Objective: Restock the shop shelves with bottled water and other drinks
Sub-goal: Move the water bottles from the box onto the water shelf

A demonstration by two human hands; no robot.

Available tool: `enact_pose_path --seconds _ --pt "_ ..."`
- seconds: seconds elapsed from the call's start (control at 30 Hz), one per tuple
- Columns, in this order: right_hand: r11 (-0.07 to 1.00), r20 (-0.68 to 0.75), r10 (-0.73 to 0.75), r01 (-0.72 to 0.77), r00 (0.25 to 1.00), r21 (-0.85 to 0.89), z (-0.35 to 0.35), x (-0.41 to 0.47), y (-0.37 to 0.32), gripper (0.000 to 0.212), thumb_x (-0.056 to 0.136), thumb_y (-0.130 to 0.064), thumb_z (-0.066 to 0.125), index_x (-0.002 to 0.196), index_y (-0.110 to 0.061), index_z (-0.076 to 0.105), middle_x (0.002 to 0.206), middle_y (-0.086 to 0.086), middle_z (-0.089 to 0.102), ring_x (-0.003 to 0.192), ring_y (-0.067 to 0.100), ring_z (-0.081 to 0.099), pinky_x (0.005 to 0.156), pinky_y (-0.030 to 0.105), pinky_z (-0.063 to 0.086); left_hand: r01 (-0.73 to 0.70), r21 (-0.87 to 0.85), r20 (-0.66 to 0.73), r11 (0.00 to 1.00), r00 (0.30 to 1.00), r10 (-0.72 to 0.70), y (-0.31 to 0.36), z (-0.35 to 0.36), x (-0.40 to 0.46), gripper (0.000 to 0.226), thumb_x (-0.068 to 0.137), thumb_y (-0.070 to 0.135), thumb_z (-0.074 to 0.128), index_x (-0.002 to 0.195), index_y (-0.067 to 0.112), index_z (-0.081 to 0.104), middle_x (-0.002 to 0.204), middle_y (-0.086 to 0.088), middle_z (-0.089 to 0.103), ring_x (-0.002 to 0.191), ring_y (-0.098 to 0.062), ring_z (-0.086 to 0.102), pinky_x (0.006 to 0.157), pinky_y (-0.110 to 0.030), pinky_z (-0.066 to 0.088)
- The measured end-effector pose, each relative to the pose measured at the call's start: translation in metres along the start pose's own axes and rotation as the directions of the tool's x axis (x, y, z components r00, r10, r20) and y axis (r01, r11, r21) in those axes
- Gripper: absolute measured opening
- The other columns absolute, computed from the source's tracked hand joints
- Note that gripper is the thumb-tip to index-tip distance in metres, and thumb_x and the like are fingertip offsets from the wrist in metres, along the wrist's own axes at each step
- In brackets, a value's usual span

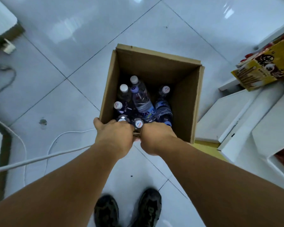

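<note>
where fingers hide, both hands (134,136) grip the box (184,102) rim.

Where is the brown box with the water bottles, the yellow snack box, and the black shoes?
Brown cardboard box (156,63): head view, on its bare far inner wall.
Yellow printed snack box (259,74): head view, on its front face.
Black shoes (148,205): head view, on the right shoe's top.

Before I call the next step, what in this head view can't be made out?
- Fingers of the left hand and right hand: curled over the cardboard box near wall, hidden.
- Bottles lower down: shadowed, count unclear.
- Yellow carton print: blurred.
- Shelves: cut off at right.
</note>
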State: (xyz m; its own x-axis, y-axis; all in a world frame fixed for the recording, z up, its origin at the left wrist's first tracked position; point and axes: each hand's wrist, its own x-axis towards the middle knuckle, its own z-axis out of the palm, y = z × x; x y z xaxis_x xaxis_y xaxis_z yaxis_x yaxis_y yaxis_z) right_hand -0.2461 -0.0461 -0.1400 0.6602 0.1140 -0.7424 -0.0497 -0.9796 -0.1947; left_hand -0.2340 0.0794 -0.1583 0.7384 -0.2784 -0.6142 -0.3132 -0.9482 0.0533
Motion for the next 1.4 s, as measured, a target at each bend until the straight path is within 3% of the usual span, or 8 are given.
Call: enact_pose_path --seconds 0.13,0.2,0.33,0.53,0.87,1.07,1.3,1.4 --pt "0.998 0.084 -0.063 0.065 0.994 -0.014 0.031 -0.019 -0.013 0.018 0.091 -0.015 0.051 0.106 -0.017 0.061 0.078 0.001 0.047 0.082 0.025 0.048 0.071 0.036 0.040 0.051 0.005 0.018 0.999 0.999 -0.051 -0.005 0.033 -0.037 0.013 0.093 0.039 0.050 0.098 0.034 0.060 0.099 0.012 0.061 0.089 -0.014 0.053 0.093 -0.056 0.020" --pt "0.997 0.097 -0.079 0.081 0.992 -0.014 0.048 -0.031 -0.022 0.012 0.091 -0.014 0.052 0.101 -0.018 0.058 0.073 -0.001 0.040 0.082 0.024 0.047 0.071 0.036 0.040 0.048 0.024 0.007 0.999 0.999 -0.048 -0.008 0.048 -0.057 0.016 0.094 0.044 0.049 0.095 0.033 0.059 0.098 0.011 0.062 0.086 -0.014 0.051 0.090 -0.052 0.021" --pt "0.997 0.091 -0.066 0.069 0.994 -0.021 0.084 -0.053 -0.033 0.012 0.092 -0.018 0.052 0.104 -0.016 0.055 0.088 0.003 0.047 0.083 0.025 0.047 0.072 0.036 0.040 0.040 0.002 0.022 0.999 0.999 -0.040 -0.010 0.069 -0.090 0.031 0.093 0.060 0.044 0.095 0.034 0.061 0.098 0.013 0.059 0.095 -0.014 0.054 0.089 -0.050 0.023" --pt "0.991 0.162 -0.098 0.111 0.982 -0.069 0.123 -0.079 -0.036 0.016 0.094 -0.023 0.051 0.108 -0.016 0.057 0.096 0.006 0.056 0.091 0.028 0.055 0.076 0.037 0.045 0.068 -0.012 0.044 0.998 0.997 -0.067 -0.003 0.103 -0.137 0.034 0.093 0.061 0.042 0.106 0.036 0.061 0.107 0.011 0.058 0.100 -0.015 0.054 0.100 -0.058 0.025" --pt "0.953 0.183 -0.168 0.207 0.969 -0.221 0.168 -0.124 -0.022 0.005 0.095 -0.023 0.052 0.094 -0.018 0.051 0.086 0.003 0.053 0.084 0.026 0.053 0.073 0.035 0.044 0.234 -0.155 0.066 0.960 0.972 -0.227 0.041 0.161 -0.192 0.026 0.094 0.056 0.045 0.092 0.032 0.056 0.093 0.013 0.055 0.089 -0.014 0.046 0.089 -0.051 0.023" --pt "0.948 0.175 -0.185 0.222 0.967 -0.227 0.203 -0.156 -0.018 0.006 0.094 -0.022 0.053 0.090 -0.019 0.055 0.075 0.001 0.050 0.079 0.025 0.054 0.066 0.034 0.039 0.219 -0.158 0.031 0.963 0.976 -0.217 0.053 0.193 -0.224 0.021 0.093 0.053 0.047 0.094 0.036 0.060 0.095 0.015 0.060 0.090 -0.014 0.047 0.086 -0.050 0.022" --pt "0.954 0.206 -0.191 0.231 0.960 -0.191 0.267 -0.212 0.003 0.019 0.094 -0.023 0.052 0.111 -0.018 0.059 0.095 0.004 0.057 0.086 0.026 0.052 0.073 0.035 0.043 0.234 -0.164 0.034 0.958 0.972 -0.231 0.098 0.240 -0.289 0.022 0.093 0.056 0.047 0.094 0.034 0.054 0.100 0.014 0.059 0.095 -0.014 0.053 0.088 -0.051 0.021" --pt "0.950 0.248 -0.208 0.256 0.946 -0.178 0.294 -0.235 0.010 0.020 0.094 -0.023 0.052 0.110 -0.019 0.062 0.096 0.005 0.060 0.084 0.026 0.053 0.071 0.035 0.040 0.233 -0.169 0.042 0.958 0.972 -0.230 0.113 0.259 -0.318 0.025 0.093 0.059 0.043 0.097 0.037 0.053 0.103 0.014 0.058 0.101 -0.013 0.054 0.093 -0.052 0.023"
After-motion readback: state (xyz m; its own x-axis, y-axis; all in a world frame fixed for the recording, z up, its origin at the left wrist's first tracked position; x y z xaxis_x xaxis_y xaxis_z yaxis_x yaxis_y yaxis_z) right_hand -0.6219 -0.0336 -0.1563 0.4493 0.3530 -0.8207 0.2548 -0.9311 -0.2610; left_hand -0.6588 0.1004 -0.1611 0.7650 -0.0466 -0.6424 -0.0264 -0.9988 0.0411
